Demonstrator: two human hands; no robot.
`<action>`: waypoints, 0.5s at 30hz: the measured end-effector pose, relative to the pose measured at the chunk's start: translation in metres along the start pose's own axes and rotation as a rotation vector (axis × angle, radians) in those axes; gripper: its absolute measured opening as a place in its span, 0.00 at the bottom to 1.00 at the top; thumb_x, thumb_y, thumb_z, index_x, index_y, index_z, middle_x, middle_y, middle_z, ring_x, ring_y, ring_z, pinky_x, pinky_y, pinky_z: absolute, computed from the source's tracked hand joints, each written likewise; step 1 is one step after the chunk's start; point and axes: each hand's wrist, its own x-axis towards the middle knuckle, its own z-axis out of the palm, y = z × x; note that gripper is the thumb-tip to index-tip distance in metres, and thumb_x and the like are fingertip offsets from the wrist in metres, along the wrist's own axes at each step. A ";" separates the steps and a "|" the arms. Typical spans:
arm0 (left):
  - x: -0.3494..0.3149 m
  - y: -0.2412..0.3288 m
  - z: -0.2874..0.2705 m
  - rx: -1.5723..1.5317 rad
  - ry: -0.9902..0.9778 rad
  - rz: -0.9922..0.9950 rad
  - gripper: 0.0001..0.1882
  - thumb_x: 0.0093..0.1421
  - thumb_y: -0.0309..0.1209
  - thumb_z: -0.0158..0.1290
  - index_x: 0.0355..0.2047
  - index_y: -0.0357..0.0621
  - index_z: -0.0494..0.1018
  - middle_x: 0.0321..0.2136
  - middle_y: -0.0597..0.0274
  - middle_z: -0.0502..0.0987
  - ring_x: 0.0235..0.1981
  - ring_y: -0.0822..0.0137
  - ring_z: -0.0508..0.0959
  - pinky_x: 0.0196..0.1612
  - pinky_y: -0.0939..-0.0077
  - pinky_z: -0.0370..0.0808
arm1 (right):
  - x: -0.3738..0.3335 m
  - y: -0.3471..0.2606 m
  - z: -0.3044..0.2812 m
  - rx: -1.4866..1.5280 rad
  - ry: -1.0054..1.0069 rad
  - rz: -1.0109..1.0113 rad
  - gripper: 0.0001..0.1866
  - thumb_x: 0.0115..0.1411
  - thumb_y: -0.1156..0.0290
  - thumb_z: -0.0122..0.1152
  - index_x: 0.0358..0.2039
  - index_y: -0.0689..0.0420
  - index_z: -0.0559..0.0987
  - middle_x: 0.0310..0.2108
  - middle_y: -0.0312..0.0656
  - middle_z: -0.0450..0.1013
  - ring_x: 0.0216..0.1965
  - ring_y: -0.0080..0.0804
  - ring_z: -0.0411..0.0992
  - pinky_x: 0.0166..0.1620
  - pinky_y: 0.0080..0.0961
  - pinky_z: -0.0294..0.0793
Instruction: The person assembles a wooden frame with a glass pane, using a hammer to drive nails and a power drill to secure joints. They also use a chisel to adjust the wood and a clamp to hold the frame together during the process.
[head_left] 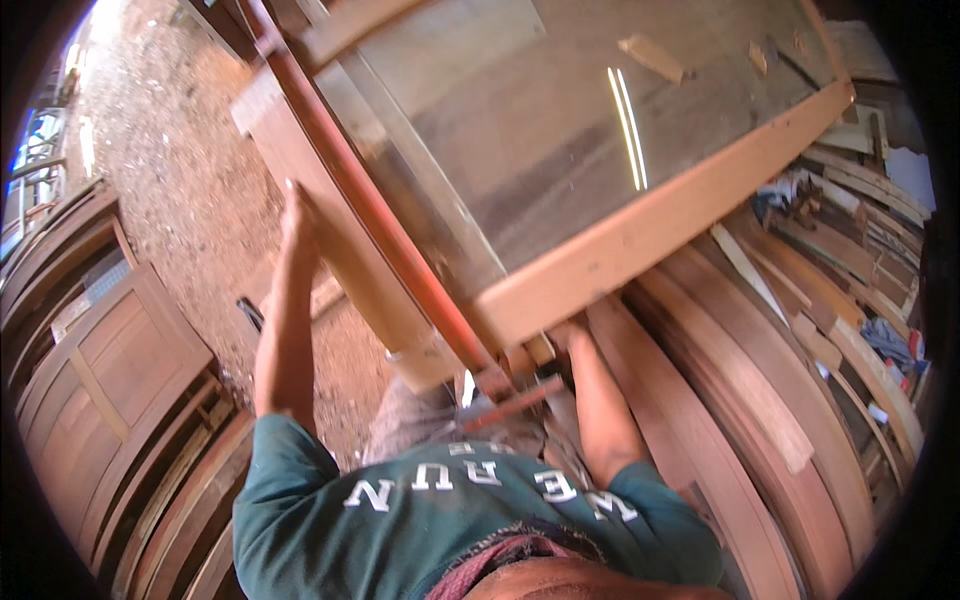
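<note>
In the head view, your left hand (303, 222) has its fingers stretched out, unclosed, against the outer edge of a wooden board (350, 240). The board runs beside a red metal bar (378, 205), left of a glass-filled wooden frame (640, 237). Your right hand (568, 335) sits by the frame's near corner, partly hidden; I cannot tell its grip.

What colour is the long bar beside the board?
The bar is mostly red; the head view shows it best.
</note>
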 end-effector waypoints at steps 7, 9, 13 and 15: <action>-0.009 0.007 0.012 0.078 -0.015 0.031 0.43 0.70 0.63 0.44 0.67 0.34 0.63 0.61 0.41 0.71 0.59 0.42 0.74 0.63 0.44 0.71 | -0.003 -0.009 0.000 -0.013 -0.014 0.021 0.28 0.69 0.53 0.54 0.62 0.59 0.75 0.59 0.51 0.74 0.60 0.36 0.71 0.61 0.36 0.70; -0.011 0.008 0.012 0.057 -0.029 0.012 0.43 0.70 0.62 0.45 0.67 0.35 0.62 0.61 0.41 0.71 0.60 0.42 0.74 0.63 0.43 0.71 | -0.003 -0.010 0.001 -0.019 -0.019 0.019 0.28 0.69 0.53 0.54 0.62 0.59 0.76 0.59 0.51 0.74 0.59 0.36 0.71 0.61 0.36 0.71; -0.026 0.006 0.018 -0.001 -0.096 0.018 0.43 0.70 0.62 0.46 0.68 0.35 0.61 0.63 0.40 0.70 0.61 0.42 0.73 0.64 0.44 0.70 | -0.004 -0.011 0.005 -0.030 -0.030 0.013 0.28 0.69 0.53 0.55 0.62 0.58 0.76 0.58 0.51 0.75 0.59 0.36 0.72 0.60 0.35 0.71; -0.018 0.004 0.006 0.040 -0.129 0.077 0.43 0.70 0.62 0.46 0.68 0.34 0.61 0.63 0.40 0.69 0.62 0.41 0.72 0.65 0.43 0.69 | -0.007 -0.011 0.007 -0.038 -0.044 0.006 0.28 0.69 0.53 0.55 0.62 0.58 0.76 0.58 0.51 0.75 0.59 0.36 0.72 0.60 0.35 0.71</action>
